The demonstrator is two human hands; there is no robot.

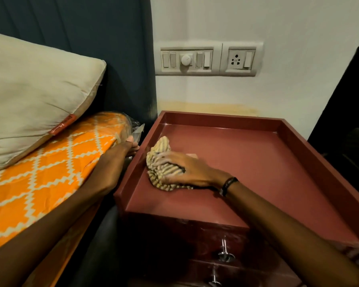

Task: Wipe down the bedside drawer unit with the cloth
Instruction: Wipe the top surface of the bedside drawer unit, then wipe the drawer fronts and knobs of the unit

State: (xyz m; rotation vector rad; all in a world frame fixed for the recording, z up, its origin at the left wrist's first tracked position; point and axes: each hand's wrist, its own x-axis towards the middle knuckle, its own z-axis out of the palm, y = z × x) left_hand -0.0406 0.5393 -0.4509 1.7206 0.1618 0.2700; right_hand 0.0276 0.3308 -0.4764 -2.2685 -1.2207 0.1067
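Pressing the cloth [164,165] on the drawer unit [257,162] top near its left rim, the right hand [192,169] clutches it; left hand [129,145], grip unclear, rests beside the unit. Drawer fronts look unwiped.

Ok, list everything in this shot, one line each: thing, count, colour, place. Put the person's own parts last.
drawer unit: one, reddish-brown, beside the bed, its top rimmed like a tray.
drawer handles: two in view, silver metal, on the unit's front.
cloth: one, striped cream and dark, bunched on the unit's top near its left rim.
pillow: one, beige, on the bed against the headboard.
bedsheet: one, orange with a white zigzag lattice, on the mattress.
headboard: one, dark blue, behind the pillow.
switch panel: one, white, on the wall above the unit.
wall socket: one, white, right of the switches.
wristband: one, black, on the right wrist.
left hand: at the mattress edge.
right hand: pressing the cloth.
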